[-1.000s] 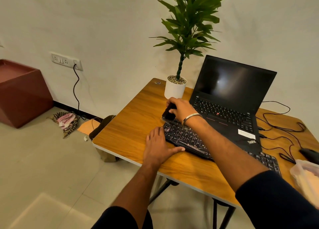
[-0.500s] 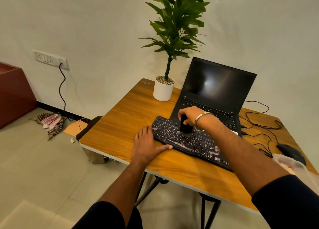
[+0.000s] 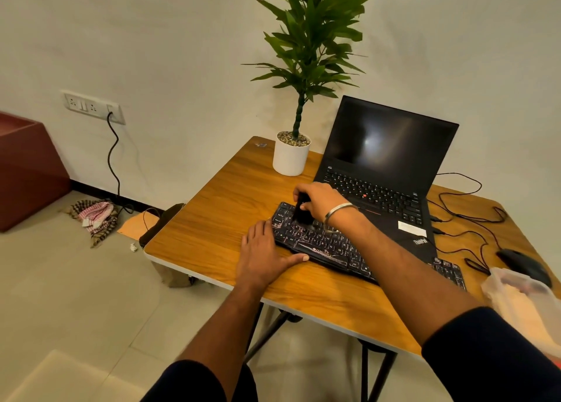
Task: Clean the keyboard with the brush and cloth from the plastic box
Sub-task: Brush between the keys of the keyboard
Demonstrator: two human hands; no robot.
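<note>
The right hand (image 3: 320,201) grips the brush (image 3: 302,212) upright, bristles on the keyboard (image 3: 328,245) keys directly beneath, while the left hand (image 3: 262,254) presses flat beside it, apparently steadying the keyboard.

A wooden desk (image 3: 212,219) on dark folding legs stands against a pale wall. At its far edge sits a white pot (image 3: 290,156) topped with pebbles, holding a tall green plant (image 3: 312,37). Right of the pot, an open black laptop (image 3: 385,171) shows a dark screen. Thin black cables (image 3: 467,216) loop over the right side of the desk, near a black mouse (image 3: 523,265). On the left wall a socket panel (image 3: 92,106) has one cord plugged in. A checked cloth (image 3: 95,219) lies crumpled on the tiled floor below, beside a dark red block (image 3: 27,171).
</note>
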